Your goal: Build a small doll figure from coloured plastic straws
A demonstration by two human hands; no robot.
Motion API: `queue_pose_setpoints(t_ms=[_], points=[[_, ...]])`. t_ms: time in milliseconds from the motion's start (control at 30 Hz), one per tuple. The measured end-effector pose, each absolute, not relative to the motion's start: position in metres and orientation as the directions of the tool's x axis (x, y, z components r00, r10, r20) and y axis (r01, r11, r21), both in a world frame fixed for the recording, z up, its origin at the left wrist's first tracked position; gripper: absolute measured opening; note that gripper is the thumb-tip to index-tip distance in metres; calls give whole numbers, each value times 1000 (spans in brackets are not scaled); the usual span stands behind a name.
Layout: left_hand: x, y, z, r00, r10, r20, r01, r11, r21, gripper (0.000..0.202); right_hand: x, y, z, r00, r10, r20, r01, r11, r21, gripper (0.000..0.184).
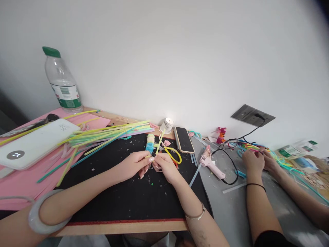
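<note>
Over the black mat, my left hand and my right hand meet with pinched fingers. Together they hold a small piece of woven straws, blue and pale yellow, with a yellow-green straw sticking up out of it. Both hands are closed on this piece. Yellow-handled scissors lie just behind my right hand. A heap of long coloured straws lies to the left of my left hand.
A phone, a lit candle and a pink glue gun with a black cord lie to the right. Another person's two hands handle straws at far right. A bottle, a white power bank and pink paper sit left.
</note>
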State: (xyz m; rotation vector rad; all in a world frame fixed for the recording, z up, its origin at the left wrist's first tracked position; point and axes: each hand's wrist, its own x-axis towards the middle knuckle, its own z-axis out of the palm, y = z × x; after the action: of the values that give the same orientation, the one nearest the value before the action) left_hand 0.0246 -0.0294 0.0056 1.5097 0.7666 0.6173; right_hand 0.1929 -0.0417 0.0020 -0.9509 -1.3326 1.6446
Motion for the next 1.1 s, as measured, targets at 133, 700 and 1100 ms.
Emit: queue_pose_setpoints(t_ms=[133, 700, 1100], points=[[18, -29, 11, 655, 755, 30, 226, -233, 946, 28, 196, -43, 5, -478, 867, -140, -169, -247, -954, 43], [18, -29, 13, 520, 843, 135, 347, -353, 869, 18, 193, -42, 2, -445, 895, -36, 21, -29, -999, 47], [13, -24, 16, 558, 821, 123, 344, -363, 866, 16, 194, -47, 17, -311, 939, 148, 423, 276, -863, 25]])
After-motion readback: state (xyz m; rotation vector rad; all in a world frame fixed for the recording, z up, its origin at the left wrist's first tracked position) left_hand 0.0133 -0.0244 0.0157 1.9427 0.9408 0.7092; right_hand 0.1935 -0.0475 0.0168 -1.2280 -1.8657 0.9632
